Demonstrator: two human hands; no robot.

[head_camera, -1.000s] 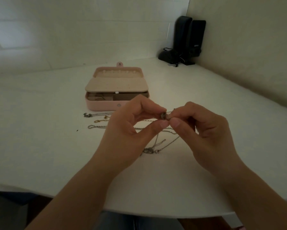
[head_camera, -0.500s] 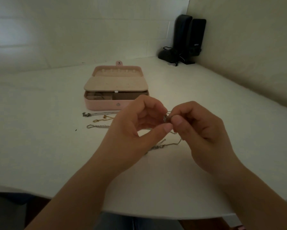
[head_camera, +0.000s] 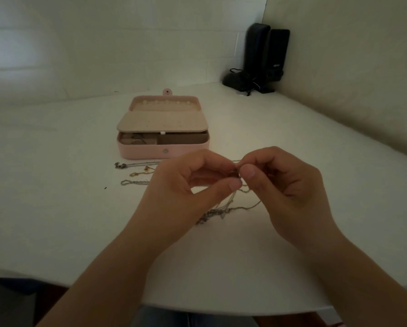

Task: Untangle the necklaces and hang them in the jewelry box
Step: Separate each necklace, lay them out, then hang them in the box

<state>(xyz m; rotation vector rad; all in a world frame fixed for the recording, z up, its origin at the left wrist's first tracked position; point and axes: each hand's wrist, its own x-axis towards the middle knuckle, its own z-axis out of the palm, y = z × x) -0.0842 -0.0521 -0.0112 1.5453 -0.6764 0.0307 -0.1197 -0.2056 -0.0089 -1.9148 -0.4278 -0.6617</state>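
Head view: a white table (head_camera: 56, 220) is seen from above, in dim light. On its left part, three chain ends are laid out in a row, one behind the other: a silver chain (head_camera: 136, 164) at the back, a gold chain (head_camera: 141, 172) in the middle and a twisted chain (head_camera: 134, 182) at the front. Just behind them a pink jewelry box (head_camera: 162, 151) is set, with its lid (head_camera: 164, 106) folded back. A row of small pegs is seen inside the lid, and a flat beige flap (head_camera: 162, 121) is laid over part of the box.

Near the middle, the left hand (head_camera: 186, 192) is held above the table. Its thumb and fingers are curled and pinched on a small dark piece of the tangled necklaces (head_camera: 223, 210). What that piece is cannot be told. Most of the tangle is left lying on the table, under and between the hands, and thin chains are lifted up from it to the fingertips.

Right beside it, the right hand (head_camera: 289, 190) is held with its fingertips touching the left ones. The same small piece is pinched by its thumb and first finger.

Far back in the right corner, two black speakers (head_camera: 266, 55) and a bunched cord (head_camera: 235, 79) are kept against the wall.
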